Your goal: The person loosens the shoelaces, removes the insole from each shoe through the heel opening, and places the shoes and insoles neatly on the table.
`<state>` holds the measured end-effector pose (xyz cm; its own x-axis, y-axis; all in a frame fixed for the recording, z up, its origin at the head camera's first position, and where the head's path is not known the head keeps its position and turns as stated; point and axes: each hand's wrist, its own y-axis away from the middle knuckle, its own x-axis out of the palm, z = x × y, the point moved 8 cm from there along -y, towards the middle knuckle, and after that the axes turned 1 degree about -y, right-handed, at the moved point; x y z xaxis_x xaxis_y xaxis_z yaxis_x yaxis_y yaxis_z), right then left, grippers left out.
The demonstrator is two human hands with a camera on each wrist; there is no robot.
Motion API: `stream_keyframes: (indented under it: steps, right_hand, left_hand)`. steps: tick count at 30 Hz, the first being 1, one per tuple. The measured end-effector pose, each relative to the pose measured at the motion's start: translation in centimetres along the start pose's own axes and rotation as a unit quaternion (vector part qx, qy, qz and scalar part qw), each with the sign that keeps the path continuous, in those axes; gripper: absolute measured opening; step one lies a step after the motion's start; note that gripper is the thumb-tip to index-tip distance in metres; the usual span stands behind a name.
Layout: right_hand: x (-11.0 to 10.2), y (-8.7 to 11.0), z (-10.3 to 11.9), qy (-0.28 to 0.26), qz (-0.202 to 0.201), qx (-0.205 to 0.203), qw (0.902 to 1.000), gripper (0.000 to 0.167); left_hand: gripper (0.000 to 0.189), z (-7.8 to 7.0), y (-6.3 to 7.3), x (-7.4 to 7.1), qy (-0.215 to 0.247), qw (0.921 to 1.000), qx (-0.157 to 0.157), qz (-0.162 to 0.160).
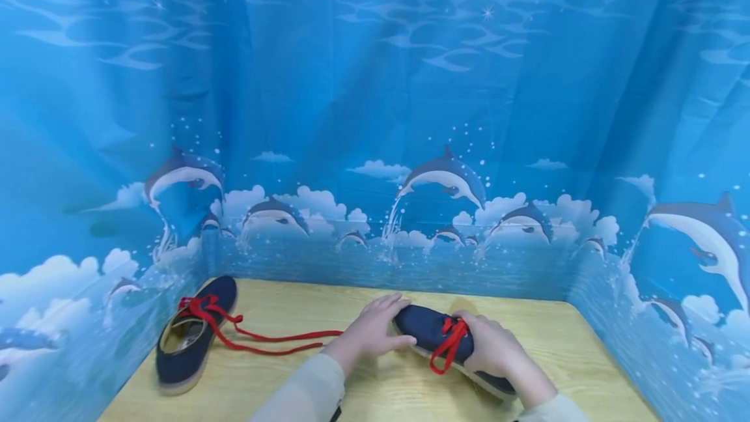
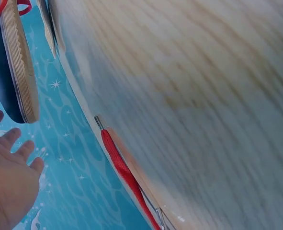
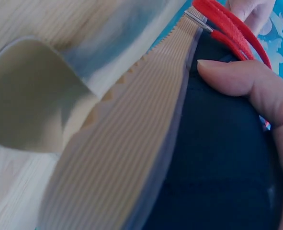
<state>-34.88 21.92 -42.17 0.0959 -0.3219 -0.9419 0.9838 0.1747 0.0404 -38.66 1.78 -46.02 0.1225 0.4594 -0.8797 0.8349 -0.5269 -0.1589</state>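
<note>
On the right side of the table, my right hand (image 1: 495, 347) grips a navy lace-up shoe (image 1: 426, 327) around its opening and heel. Its red lace (image 1: 450, 342) is tied in a bow. The thumb (image 3: 237, 79) presses the dark upper in the right wrist view, beside the ribbed beige sole (image 3: 127, 115). My left hand (image 1: 375, 331) is at the toe end, thumb spread from the fingers. Seen from the left wrist, those fingers (image 2: 24, 151) are loosely extended near the toe (image 2: 14, 103). The right hand hides part of the shoe's rear.
A matching navy shoe (image 1: 176, 370) stands at the table's left edge, its red laces (image 1: 281, 338) untied and trailing right across the wooden table (image 1: 281, 383) toward my left forearm. A blue dolphin-print curtain (image 1: 363, 116) encloses the back and both sides.
</note>
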Motion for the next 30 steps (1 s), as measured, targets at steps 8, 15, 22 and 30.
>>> stream_keyframes:
  steps: [8,15,22,30]
  right_hand:
    - [0.7,-0.1,1.2,0.002,-0.01,-0.023,0.9997,0.091]
    - [1.3,-0.2,2.3,-0.005,-0.008,-0.048,0.9988,0.087]
    - [1.9,-0.1,3.3,-0.009,0.0,-0.075,0.9971,0.086]
    - [2.4,0.0,4.2,-0.015,0.02,-0.108,0.9939,0.087]
  left_hand:
    - [0.088,-0.5,-0.4,0.3,-0.012,0.9994,0.021,0.025]
    - [0.092,-0.1,-0.1,0.7,-0.027,0.9978,0.042,0.045]
    - [0.092,0.4,0.8,0.5,-0.037,0.9966,0.035,0.065]
    - [0.091,1.0,1.9,0.2,-0.043,0.9965,0.04,0.06]
